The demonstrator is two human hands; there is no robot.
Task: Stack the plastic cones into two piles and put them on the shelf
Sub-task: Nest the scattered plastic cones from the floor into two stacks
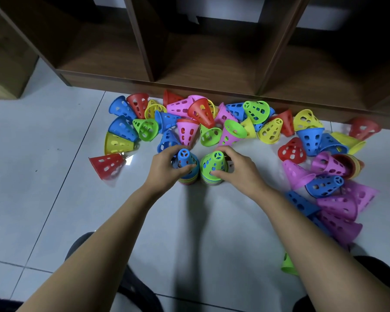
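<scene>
Plastic cones (188, 132) lie tumbled just beyond the upright blue-topped pile (185, 159), gripped by the left hand (166, 168), and green-topped pile (214, 165), gripped by the right hand (240, 171), shelf (212, 87) straight ahead.

Stray cone (287, 266) half behind forearm (320, 226)

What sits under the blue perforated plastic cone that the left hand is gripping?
Under the blue perforated cone: a pile of nested plastic cones, seen only as striped coloured rims. The left hand covers part, so their number cannot be told.
</scene>
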